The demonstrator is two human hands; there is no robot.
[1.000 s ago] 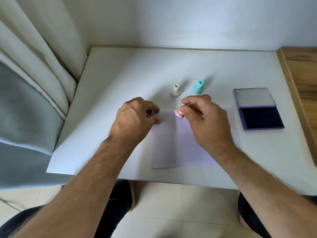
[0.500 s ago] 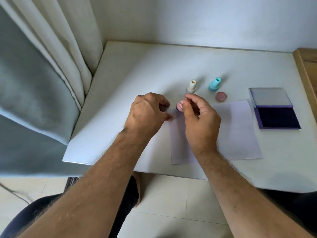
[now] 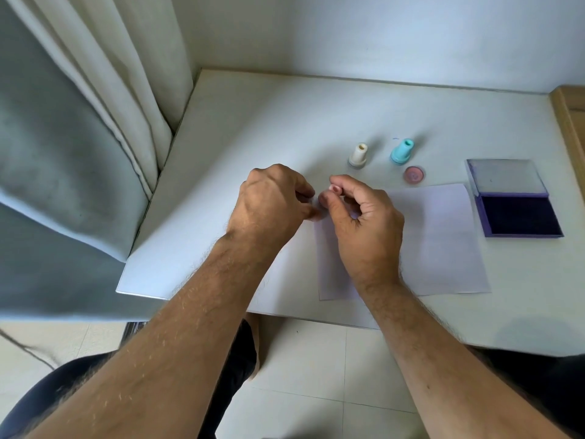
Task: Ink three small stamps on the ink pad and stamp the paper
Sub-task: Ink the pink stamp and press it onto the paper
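My right hand (image 3: 364, 223) pinches a small pink stamp (image 3: 334, 188) at its fingertips, just above the upper left corner of the white paper (image 3: 443, 242). My left hand (image 3: 272, 201) has its fingers curled and pinches that corner of the paper, close to the stamp. A cream stamp (image 3: 359, 155) and a turquoise stamp (image 3: 402, 151) stand upright behind the paper. A round pink cap (image 3: 414, 175) lies flat by the paper's top edge. The purple ink pad (image 3: 519, 217) lies open at the right, its lid (image 3: 505, 177) folded back.
The white table (image 3: 253, 128) meets a wall at the back. A grey and cream curtain (image 3: 72, 153) hangs against its left edge. A wooden surface (image 3: 569, 115) adjoins the right side. Tiled floor and my knees show below the front edge.
My right hand has carried the pink stamp left, to the paper's upper left corner beside my left hand. The pink cap has come into view behind the paper. The view has shifted.
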